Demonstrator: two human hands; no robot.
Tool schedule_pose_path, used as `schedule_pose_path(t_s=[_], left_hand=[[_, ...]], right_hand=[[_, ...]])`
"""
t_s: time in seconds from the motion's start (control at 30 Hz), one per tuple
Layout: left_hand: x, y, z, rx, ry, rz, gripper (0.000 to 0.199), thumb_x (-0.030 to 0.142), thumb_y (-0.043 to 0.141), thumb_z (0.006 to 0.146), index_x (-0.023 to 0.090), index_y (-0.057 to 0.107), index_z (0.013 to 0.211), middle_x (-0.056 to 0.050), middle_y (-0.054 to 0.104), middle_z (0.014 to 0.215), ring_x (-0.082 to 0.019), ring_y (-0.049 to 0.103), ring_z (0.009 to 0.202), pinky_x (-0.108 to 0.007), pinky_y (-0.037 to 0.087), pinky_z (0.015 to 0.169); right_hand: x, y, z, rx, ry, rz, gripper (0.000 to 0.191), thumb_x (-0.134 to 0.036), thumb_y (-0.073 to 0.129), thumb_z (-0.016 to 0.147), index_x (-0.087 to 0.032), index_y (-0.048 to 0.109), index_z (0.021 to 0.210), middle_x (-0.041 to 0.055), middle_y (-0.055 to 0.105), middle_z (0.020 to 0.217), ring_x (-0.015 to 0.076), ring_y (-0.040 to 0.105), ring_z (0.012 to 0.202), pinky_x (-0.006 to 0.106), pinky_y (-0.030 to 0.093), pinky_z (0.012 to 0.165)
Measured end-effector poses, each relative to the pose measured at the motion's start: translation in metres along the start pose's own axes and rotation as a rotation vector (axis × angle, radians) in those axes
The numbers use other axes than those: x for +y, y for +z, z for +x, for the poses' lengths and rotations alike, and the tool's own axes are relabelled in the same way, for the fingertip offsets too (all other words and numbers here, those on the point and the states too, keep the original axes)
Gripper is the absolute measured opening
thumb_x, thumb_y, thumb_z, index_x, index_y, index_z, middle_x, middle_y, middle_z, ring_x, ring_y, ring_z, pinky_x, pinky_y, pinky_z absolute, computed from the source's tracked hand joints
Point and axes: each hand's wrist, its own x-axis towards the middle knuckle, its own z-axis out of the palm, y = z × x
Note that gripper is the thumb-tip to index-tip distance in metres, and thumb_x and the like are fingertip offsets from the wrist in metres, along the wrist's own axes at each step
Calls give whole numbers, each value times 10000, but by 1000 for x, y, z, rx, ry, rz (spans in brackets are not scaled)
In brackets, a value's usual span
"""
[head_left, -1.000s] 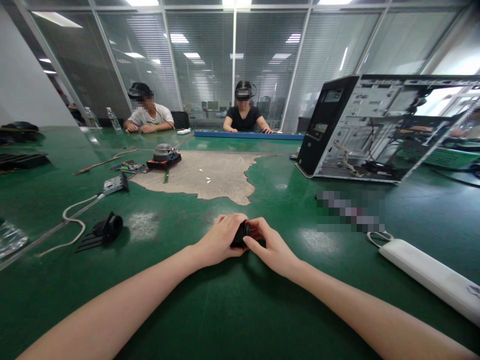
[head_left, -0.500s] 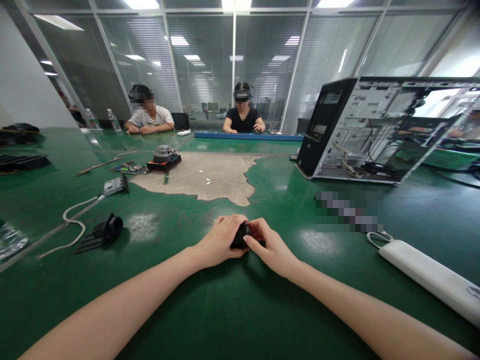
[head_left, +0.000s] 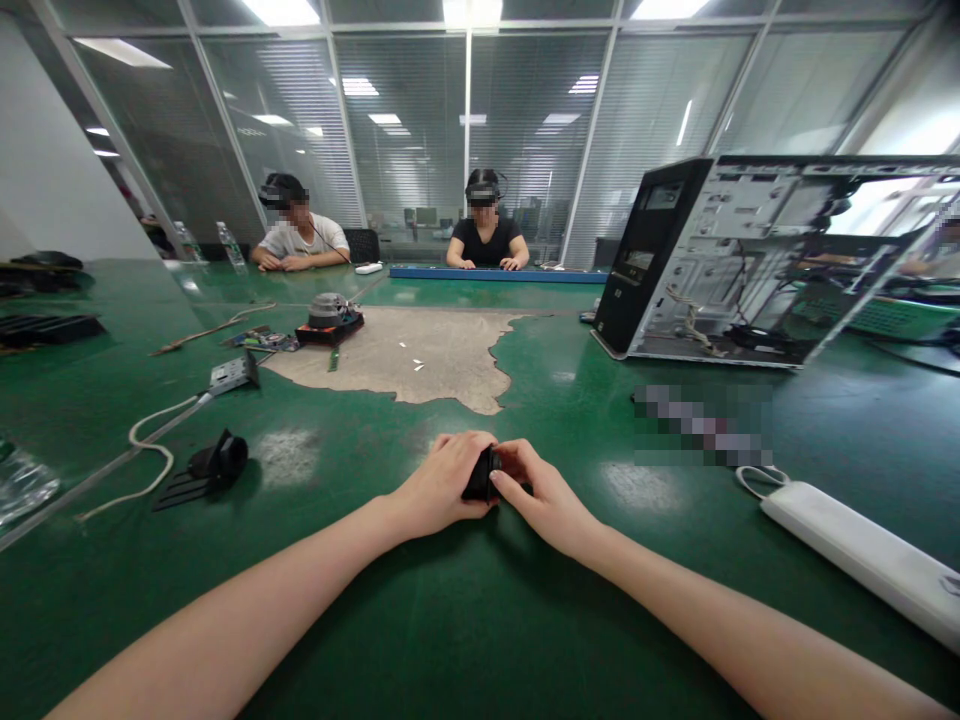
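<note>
A small black part (head_left: 480, 478) sits between my two hands, just above or on the green table; its exact kind is hidden by the fingers. My left hand (head_left: 444, 485) is closed around its left side, fingers over the top and thumb below. From the right, my right hand (head_left: 536, 490) grips the part's edge between thumb and bent fingers. Off to the left lies a black plastic piece (head_left: 217, 460) with a round collar and a slatted flap, out of reach of both hands.
At right stand an opened computer case (head_left: 652, 260) and a white power strip (head_left: 862, 560). A heatsink fan (head_left: 328, 315), a metal bracket (head_left: 232, 372) and a white cable (head_left: 146, 445) lie left. Two people sit across the green table (head_left: 465, 620), behind a blue bar (head_left: 495, 273).
My hands keep nearly the same place and hold on the black part. Across the table, the hands of the person in black have shifted a little.
</note>
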Motion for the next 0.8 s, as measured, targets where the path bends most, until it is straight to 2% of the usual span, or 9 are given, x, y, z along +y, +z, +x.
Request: schedule_pose_path(t_s=[0.07, 0.23, 0.37, 0.5, 0.57, 0.7, 0.8], left_hand=[[0, 0, 0, -4, -2, -3, 588, 192, 624, 653, 219, 312, 1151, -56, 509, 1109, -235, 481, 1027, -383, 328, 877], [1, -1, 0, -3, 5, -18, 611, 169, 623, 646, 221, 302, 1163, -56, 501, 1126, -230, 482, 1022, -380, 323, 888], [1, -2, 0, -2, -5, -18, 590, 196, 626, 660, 224, 309, 1156, -56, 513, 1102, -235, 490, 1005, -387, 325, 884], [1, -2, 0, -9, -1, -14, 588, 199, 636, 658, 221, 314, 1149, -56, 515, 1087, -237, 483, 1006, -388, 322, 882], [1, -2, 0, -11, 2, -17, 583, 191, 632, 656, 226, 315, 1145, -54, 513, 1085, -237, 482, 1007, -390, 322, 880], [1, -2, 0, -6, 13, -19, 593, 196, 623, 662, 228, 300, 1158, -61, 502, 1096, -240, 479, 1014, -389, 323, 876], [2, -3, 0, 1, 18, -19, 578, 215, 622, 675, 224, 300, 1155, -64, 497, 1094, -236, 475, 1009, -384, 325, 872]], right_hand=[[-1, -1, -1, 4, -32, -32, 176, -197, 490, 810, -195, 475, 986, 34, 565, 889, 155, 574, 790, 323, 502, 716], [-4, -2, -2, 108, -172, -113, 138, -188, 533, 777, -210, 524, 912, 44, 514, 955, 170, 536, 900, 300, 493, 742], [-2, -1, 0, 107, -92, -18, 148, -193, 517, 793, -207, 491, 938, 37, 532, 925, 161, 556, 875, 305, 505, 732], [-1, -1, 1, 10, 17, 54, 159, -189, 479, 818, -196, 458, 976, 26, 574, 869, 144, 587, 783, 313, 511, 712], [-2, -2, 0, 4, -11, 22, 149, -186, 493, 808, -201, 476, 955, 18, 572, 857, 145, 578, 780, 313, 508, 713], [-3, -3, -2, 92, -135, -65, 166, -175, 547, 764, -213, 517, 923, 35, 540, 945, 170, 542, 890, 318, 492, 759], [-2, -2, 0, 115, -127, -29, 126, -183, 529, 781, -208, 521, 904, 38, 536, 942, 167, 545, 902, 307, 497, 752]])
